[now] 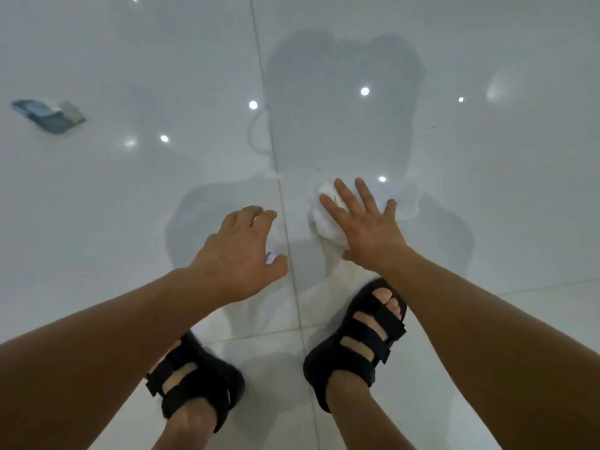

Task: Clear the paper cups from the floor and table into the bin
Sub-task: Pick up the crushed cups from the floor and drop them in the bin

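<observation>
I look straight down at a glossy white tiled floor [487, 190]. A crumpled white paper cup [324, 219] lies on the floor, half covered by my right hand [367, 228], whose fingers are spread straight above it. My left hand [240, 251] hovers to the left with fingers loosely curled; a small white bit [270, 255] shows under its palm, too hidden to identify. No bin or table is in view.
My two feet in black strap sandals [357, 342] stand just behind the hands. A small blue-grey flat object [48, 116] lies on the floor at far left. Tile joints cross near the hands; ceiling lights reflect in the floor.
</observation>
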A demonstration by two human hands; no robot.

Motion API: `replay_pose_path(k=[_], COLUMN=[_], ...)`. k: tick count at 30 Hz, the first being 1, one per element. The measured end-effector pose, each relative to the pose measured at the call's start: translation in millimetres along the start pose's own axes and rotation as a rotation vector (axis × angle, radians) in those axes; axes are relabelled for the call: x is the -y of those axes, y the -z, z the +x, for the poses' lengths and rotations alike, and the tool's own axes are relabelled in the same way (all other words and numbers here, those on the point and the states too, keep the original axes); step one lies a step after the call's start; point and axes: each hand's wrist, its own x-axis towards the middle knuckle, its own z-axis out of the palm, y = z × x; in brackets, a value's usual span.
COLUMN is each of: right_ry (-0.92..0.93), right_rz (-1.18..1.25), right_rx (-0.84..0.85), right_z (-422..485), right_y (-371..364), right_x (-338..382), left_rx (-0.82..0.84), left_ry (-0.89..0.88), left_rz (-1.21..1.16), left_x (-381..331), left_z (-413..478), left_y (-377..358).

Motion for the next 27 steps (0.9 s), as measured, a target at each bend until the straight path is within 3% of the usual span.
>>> replay_pose_path(k=[5, 11, 16, 22, 24, 27], right_ry=[-0.019, -0.255, -0.294, -0.203, -0.134, -0.077], right_rz=[0.274, 1.13, 1.627, 1.895, 1.943, 1.794], right_rx=[-0.198, -0.343, -0.096, 0.115, 0.188, 0.185], right_z=[8, -3, -30, -56, -60, -60], right_y=[-10, 64, 138, 170, 169, 162], right_x=[-5, 45, 100, 129, 141, 150], left_rx=[-0.004, -0.077, -0.232, -0.233, -0.226, -0.225], left_ry=[-0.009, -0.125, -0.255, -0.214, -0.155, -0.1], left_rz=[-0.02, -0.111, -0.105, -0.166, -0.173, -0.182], left_x=[11, -10, -20, 8, 20, 35], left_z=[7, -14, -30, -52, -57, -59], left_y=[-11, 19, 59, 86, 87, 83])
